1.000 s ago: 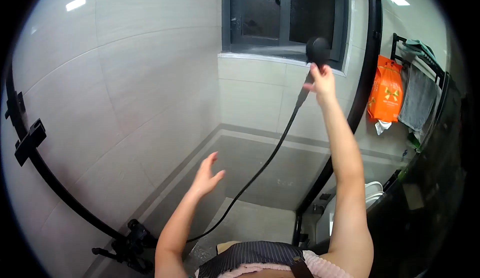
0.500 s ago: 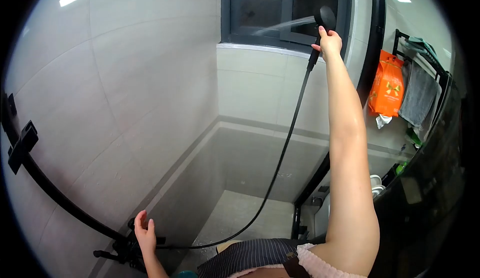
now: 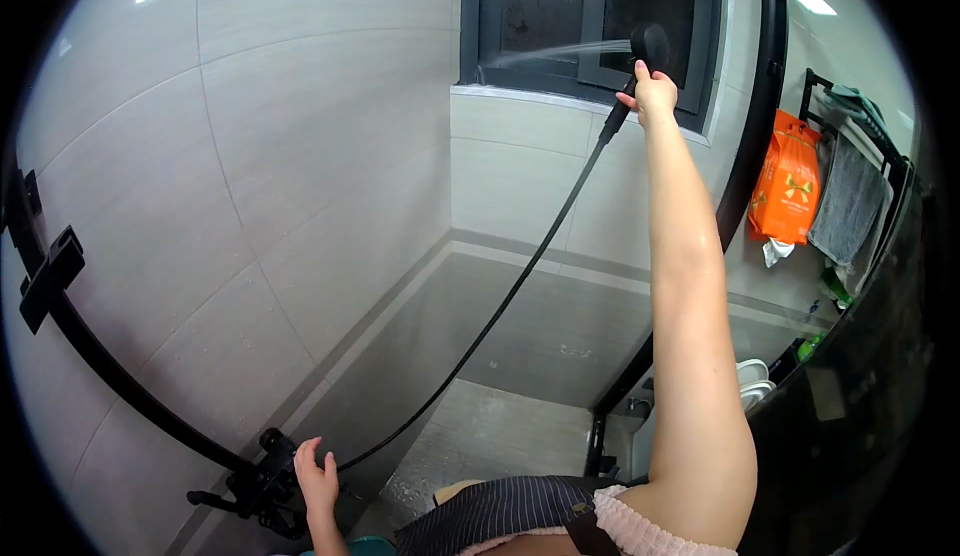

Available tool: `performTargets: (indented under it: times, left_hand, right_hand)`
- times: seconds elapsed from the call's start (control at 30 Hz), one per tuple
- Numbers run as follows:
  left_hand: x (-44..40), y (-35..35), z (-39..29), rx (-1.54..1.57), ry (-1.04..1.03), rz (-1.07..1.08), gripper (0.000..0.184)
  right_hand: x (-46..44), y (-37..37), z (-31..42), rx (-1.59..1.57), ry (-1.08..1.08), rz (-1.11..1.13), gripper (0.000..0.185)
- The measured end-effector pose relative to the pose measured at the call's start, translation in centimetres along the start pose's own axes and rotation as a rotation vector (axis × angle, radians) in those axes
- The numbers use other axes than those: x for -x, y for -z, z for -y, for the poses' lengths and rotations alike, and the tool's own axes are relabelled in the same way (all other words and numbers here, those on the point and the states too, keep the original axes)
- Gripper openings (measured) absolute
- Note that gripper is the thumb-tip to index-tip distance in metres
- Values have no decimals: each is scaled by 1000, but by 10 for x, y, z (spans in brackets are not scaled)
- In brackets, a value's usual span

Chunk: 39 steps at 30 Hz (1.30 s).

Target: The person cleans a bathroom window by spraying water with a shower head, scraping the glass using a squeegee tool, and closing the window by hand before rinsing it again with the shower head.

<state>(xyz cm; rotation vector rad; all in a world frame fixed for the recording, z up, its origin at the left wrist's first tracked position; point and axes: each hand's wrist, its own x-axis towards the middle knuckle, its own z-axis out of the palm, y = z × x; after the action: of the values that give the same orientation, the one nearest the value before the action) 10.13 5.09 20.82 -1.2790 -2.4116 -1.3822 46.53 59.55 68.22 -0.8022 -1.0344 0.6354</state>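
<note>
Stretched up toward the window, my right hand (image 3: 652, 96) is wrapped round the handle of a black shower head (image 3: 649, 46). Water sprays leftward from it across the dark-framed window (image 3: 590, 16). A black hose (image 3: 510, 301) hangs from the handle and runs down left toward the black shower mixer (image 3: 268, 486). Beside the mixer, low in the view, my left hand (image 3: 317, 471) has its fingers apart and holds nothing.
A black shower rail (image 3: 130, 386) curves along the left wall. An orange tissue pack (image 3: 787, 181) and a grey towel (image 3: 848, 206) hang at the right, beyond the black door frame (image 3: 757, 106). Part of a teal object (image 3: 372, 546) shows at the bottom.
My left hand has dropped down and left to beside the mixer. My right hand has raised the shower head higher against the window, and the spray continues leftward.
</note>
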Motion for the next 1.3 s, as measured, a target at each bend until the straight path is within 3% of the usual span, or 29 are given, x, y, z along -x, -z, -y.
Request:
performTargets:
  times: [0.43, 0.9, 1.13, 1.17, 1.23, 1.3]
  left_hand:
    - [10, -12, -3, -290, -151, 24, 35]
    - [12, -16, -8, -283, -119, 15, 33]
    - [10, -17, -4, -280, -103, 38, 33]
    - [10, -18, -3, -272, -119, 41, 33]
    - [10, -20, 0, -302, -77, 66, 32]
    - [9, -18, -4, -290, -83, 92, 32]
  right_hand:
    - [1, -19, -4, 27, -12, 47, 62]
    - [0, -39, -27, -10, -38, 141, 60]
    - [10, -24, -25, 245, 141, -56, 37]
    - [-22, -30, -59, 368, 371, -168, 38]
    - [-12, -26, -62, 509, 501, -252, 40]
    - [-5, -24, -65, 543, 475, -226, 42]
